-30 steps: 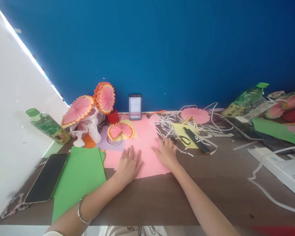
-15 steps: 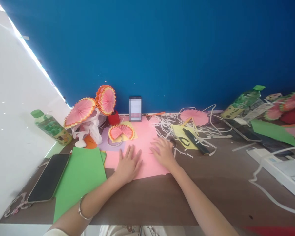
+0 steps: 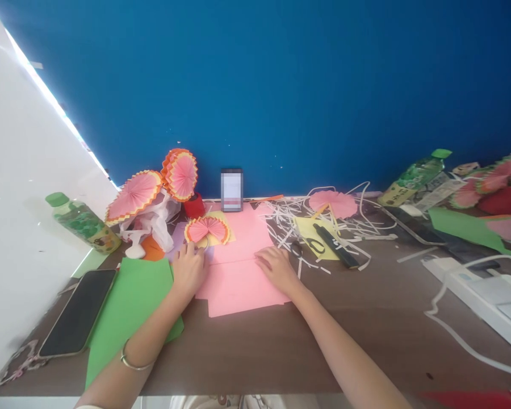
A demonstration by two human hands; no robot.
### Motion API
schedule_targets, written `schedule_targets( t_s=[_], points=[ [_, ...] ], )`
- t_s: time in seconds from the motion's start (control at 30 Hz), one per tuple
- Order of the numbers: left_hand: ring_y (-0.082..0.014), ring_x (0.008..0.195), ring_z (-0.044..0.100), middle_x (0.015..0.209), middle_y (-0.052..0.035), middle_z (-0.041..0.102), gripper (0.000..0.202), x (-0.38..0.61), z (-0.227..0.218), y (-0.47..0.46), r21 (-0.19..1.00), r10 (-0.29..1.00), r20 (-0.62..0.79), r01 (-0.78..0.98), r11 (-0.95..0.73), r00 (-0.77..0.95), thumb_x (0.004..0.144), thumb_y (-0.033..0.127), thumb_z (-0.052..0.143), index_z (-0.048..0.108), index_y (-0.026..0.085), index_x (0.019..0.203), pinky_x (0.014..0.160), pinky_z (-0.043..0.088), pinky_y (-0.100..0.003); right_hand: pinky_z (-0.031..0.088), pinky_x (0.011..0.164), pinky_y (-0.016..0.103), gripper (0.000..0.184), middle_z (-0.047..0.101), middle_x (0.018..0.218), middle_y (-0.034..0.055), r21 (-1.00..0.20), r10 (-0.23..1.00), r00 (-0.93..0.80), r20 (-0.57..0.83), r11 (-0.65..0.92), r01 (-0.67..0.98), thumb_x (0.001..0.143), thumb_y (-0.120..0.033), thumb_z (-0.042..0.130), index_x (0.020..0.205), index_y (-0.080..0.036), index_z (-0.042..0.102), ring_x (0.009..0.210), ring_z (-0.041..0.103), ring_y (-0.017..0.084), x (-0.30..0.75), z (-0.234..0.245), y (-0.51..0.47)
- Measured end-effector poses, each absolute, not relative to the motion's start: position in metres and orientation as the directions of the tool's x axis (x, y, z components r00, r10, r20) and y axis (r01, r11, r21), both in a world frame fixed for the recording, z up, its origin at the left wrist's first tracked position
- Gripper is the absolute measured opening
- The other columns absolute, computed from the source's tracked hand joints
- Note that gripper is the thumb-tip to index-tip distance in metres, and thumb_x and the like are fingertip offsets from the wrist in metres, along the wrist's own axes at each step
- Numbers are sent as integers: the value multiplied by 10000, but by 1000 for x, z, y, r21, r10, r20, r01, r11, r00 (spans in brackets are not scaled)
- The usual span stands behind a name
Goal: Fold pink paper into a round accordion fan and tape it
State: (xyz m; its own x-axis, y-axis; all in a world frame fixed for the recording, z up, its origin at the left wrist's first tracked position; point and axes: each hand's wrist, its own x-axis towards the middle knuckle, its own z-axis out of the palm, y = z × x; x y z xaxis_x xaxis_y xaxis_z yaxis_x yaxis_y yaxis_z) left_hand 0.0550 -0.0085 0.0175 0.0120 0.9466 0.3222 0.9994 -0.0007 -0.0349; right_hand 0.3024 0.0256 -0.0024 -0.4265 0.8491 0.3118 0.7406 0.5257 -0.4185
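Two sheets of pink paper [image 3: 238, 287] lie on the desk, meeting along a seam. My right hand [image 3: 277, 272] rests on the sheets' right side, fingers stretched out and holding nothing. At their left edge is my left hand [image 3: 189, 271], its fingers apart and reaching over a roll of tape [image 3: 206, 242], mostly hidden beneath them. I cannot see a firm grip on the roll. Just beyond lies a pleated pink paper fan [image 3: 207, 228] with orange and yellow edges. Green paper [image 3: 132, 307] lies under my left forearm.
A phone [image 3: 231, 190] stands against the blue wall. Behind my left hand are larger paper fans [image 3: 136, 193] and a green-capped bottle [image 3: 85, 224]. Scissors [image 3: 315, 245], a black cutter [image 3: 335, 246] and white paper strips [image 3: 281, 218] lie right. A dark phone [image 3: 79, 312] lies left.
My left hand has moved left off the pink paper, over the tape roll. The near pink sheet and green paper have shifted slightly. My right hand stays on the pink paper.
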Motion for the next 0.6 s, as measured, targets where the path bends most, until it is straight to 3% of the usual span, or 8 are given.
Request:
schedule_targets(
  t_s=[0.17, 0.33, 0.4, 0.5, 0.6],
  points=[
    [-289, 930, 498, 922, -134, 572, 258, 52, 14, -7, -63, 959, 284, 998, 4, 14, 814, 169, 370, 622, 161, 871, 719, 366, -396, 305, 807, 354, 211, 621, 910, 32, -394, 845, -435, 310, 531, 751, 875, -266, 421, 815, -220, 618, 916, 520, 179, 303, -3, 27],
    [-276, 890, 528, 877, -123, 597, 227, 58, 17, -8, -2, 954, 301, 1000, -12, 12, 823, 177, 350, 566, 134, 883, 687, 364, -365, 312, 847, 363, 222, 585, 1046, 52, -382, 828, -441, 347, 554, 740, 850, -302, 470, 1033, -242, 581, 1009, 486, 199, 297, -3, 23],
    [-264, 859, 548, 835, -117, 607, 227, 61, 18, -8, 38, 947, 322, 999, -18, 5, 833, 181, 333, 549, 127, 880, 683, 364, -352, 308, 862, 373, 215, 580, 1068, 51, -360, 808, -472, 352, 582, 729, 844, -326, 480, 1012, -261, 598, 1031, 474, 207, 292, -5, 21],
    [-234, 751, 578, 745, -92, 615, 244, 63, 17, -8, 141, 930, 368, 989, -55, -1, 838, 194, 331, 525, 122, 968, 650, 367, -315, 308, 852, 373, 178, 595, 1032, 44, -345, 795, -497, 349, 602, 720, 856, -299, 464, 873, -256, 635, 1008, 486, 198, 287, -6, 20],
    [-185, 587, 554, 647, -42, 593, 260, 63, 17, -11, 350, 916, 394, 934, -70, -79, 827, 223, 361, 513, 140, 1020, 551, 339, -259, 303, 841, 373, 197, 609, 984, 39, -364, 806, -486, 338, 588, 722, 867, -249, 438, 808, -235, 625, 978, 499, 186, 290, -6, 22]
  ],
)
